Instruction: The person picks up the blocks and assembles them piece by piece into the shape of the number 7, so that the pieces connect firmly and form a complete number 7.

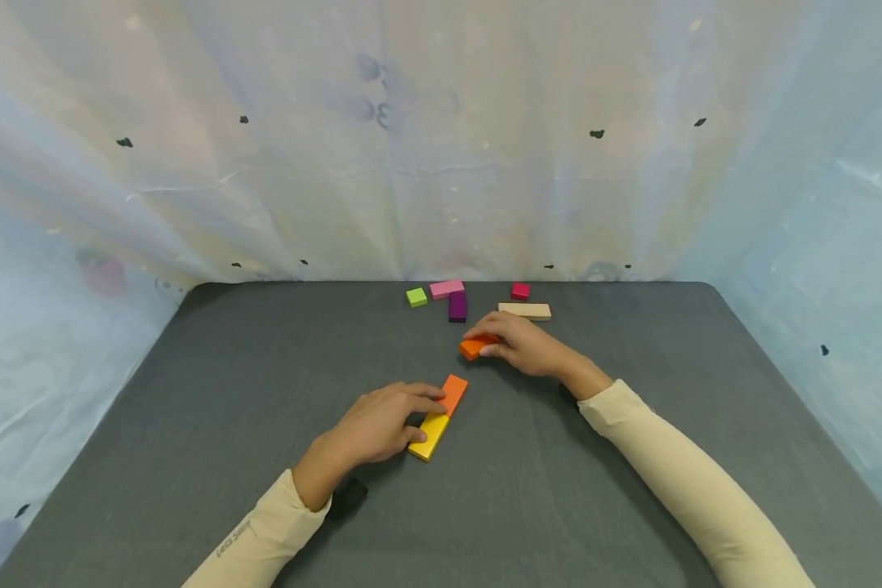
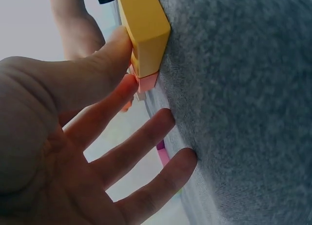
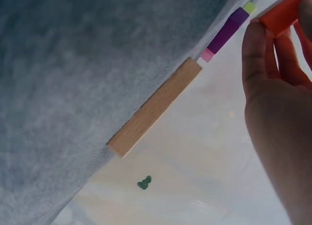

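1. Gray cloth [image 1: 228,367] meets a pale printed sheet [image 1: 485,204]; 5 blocks lie at the far side: lime [image 1: 416,297], pink [image 1: 447,288], purple [image 1: 457,307], red [image 1: 520,291] and beige [image 1: 525,311].
2. Right hand [image 1: 525,347] pinches an orange block [image 1: 470,350] between thumb and fingers, nearer than the purple.
3. Left hand [image 1: 382,420], fingers extended, grasps nothing; its thumb touches the yellow bar [image 1: 428,445], which lies end to end with an orange bar [image 1: 454,386].
4. All 3 look light, stiff, smooth and hardly fragile; opposite long sides should give the surest hold.
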The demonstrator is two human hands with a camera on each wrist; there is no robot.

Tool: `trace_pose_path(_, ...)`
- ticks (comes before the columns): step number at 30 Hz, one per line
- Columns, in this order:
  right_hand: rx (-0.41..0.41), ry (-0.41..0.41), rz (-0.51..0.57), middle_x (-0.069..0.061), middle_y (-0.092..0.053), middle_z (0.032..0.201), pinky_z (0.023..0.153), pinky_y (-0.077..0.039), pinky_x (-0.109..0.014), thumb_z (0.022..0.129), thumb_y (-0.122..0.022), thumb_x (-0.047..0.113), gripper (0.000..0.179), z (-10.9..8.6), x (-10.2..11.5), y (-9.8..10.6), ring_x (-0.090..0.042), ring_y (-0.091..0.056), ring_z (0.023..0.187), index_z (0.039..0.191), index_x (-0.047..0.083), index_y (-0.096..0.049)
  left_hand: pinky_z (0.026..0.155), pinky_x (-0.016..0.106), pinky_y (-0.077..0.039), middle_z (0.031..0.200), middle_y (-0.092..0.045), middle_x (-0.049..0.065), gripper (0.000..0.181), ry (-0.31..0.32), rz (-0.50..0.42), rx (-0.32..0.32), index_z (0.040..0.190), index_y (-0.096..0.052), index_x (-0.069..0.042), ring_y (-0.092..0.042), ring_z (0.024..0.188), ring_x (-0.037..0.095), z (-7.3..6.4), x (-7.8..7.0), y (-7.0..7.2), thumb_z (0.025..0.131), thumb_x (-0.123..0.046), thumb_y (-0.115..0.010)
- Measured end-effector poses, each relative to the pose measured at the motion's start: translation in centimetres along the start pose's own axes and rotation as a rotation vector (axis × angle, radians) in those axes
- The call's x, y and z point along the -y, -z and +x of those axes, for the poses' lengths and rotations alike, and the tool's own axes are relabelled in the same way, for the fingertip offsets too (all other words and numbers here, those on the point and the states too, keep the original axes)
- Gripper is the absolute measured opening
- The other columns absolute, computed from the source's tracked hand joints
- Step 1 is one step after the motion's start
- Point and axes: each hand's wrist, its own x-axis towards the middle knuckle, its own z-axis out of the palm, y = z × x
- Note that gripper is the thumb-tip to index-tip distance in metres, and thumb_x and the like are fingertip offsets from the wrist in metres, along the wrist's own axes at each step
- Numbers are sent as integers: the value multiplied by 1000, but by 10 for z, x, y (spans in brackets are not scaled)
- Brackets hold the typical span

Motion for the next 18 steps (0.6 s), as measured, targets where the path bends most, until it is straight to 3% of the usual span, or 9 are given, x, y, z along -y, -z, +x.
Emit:
trace_pose_path(12,110,50,-42,-4,-62,130,104,-48,-44,98,-62,16,32,2,12,-4,-22,-58,120,130,13,-66,99,52,-50,144,-56,-7,39,-16,-3,9,129,-69,-20,-55,131,26,-3,-1,4,91,-18,-74)
trace_pose_path(18,106,103,-63,-1,-64,127,102,-50,-42,98,-62,15,30,1,13,-7,-20,-60,118,128,14,-68,100,53,-49,144,-56,-7,38,-17,6,-8,128,-69,-21,-55,131,25,1,-3,3,90,-20,-74)
